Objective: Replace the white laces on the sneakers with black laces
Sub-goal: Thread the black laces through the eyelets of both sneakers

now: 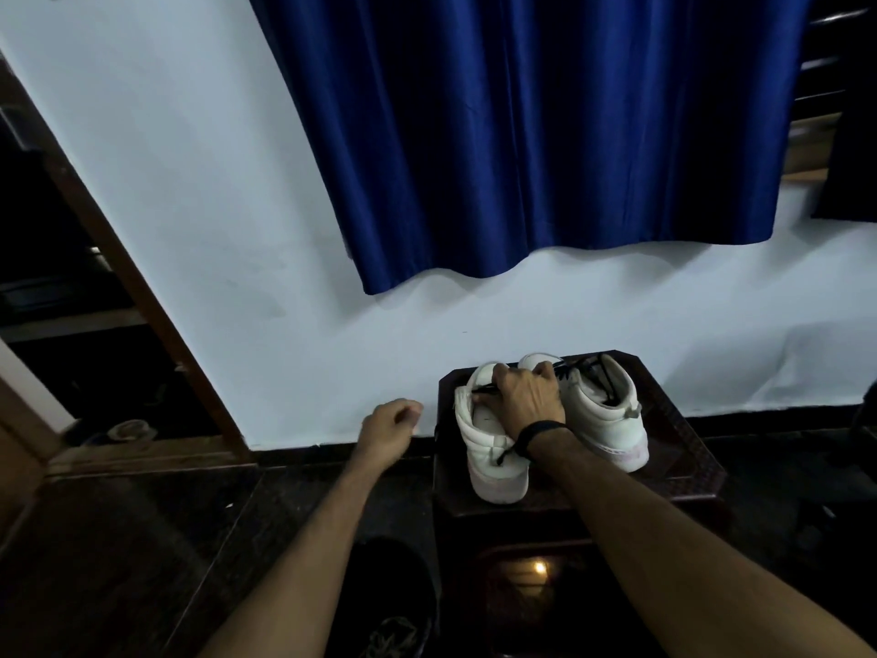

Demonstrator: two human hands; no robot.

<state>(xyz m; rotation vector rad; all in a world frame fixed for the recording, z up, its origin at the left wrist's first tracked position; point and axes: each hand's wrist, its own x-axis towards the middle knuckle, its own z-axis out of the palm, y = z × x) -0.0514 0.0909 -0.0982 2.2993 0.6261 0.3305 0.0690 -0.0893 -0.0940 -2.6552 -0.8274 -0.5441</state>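
Dark wooden desk [683,448], against a white wall [237,182]. On it: two white sneakers side by side, heels toward the viewer.
Left sneaker [493,463]: black lace [504,455] trailing over its heel.
Right sneaker [602,410]: black laces [599,375] loose across the opening.
Right hand [527,396]: fingers curled over the sneakers' collars, dark band [538,432] at the wrist.
Left hand [391,427]: in the air left of the desk, loosely curled, holding nothing.
Blue curtain [522,135]: hanging on the far wall.
Dark floor [142,562].
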